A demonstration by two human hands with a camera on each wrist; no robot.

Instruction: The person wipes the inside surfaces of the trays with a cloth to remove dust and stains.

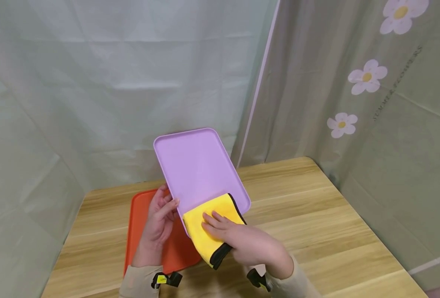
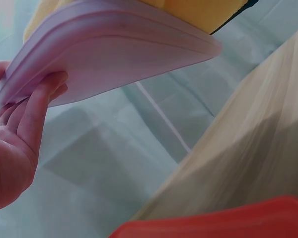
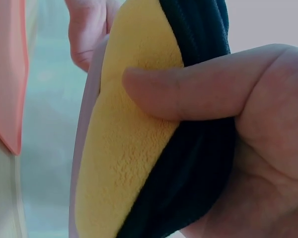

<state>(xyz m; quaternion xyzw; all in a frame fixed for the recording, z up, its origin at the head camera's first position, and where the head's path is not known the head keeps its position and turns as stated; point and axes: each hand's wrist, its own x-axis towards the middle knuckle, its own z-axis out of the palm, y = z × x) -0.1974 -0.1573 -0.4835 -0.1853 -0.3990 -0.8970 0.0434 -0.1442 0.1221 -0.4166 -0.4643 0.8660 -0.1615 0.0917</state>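
Observation:
A light purple tray [image 1: 201,169] is held tilted up above the table. My left hand [image 1: 160,219] grips its left edge, the thumb on the upper face and the fingers [image 2: 37,106] against the underside. Over the tray's lower end lies a folded yellow cloth [image 1: 205,211] with black edging. My right hand [image 1: 238,236] holds this cloth against the tray, its fingers spread on top. In the right wrist view the thumb [image 3: 184,94] lies across the cloth's yellow pile and dark border. The cloth hides the tray's near corner.
An orange-red tray [image 1: 135,231] lies on the wooden table [image 1: 316,223] at the left, partly beneath the purple tray and my left hand. Pale curtains [image 1: 104,82] hang behind the table and along its sides, with flowers printed on the right one.

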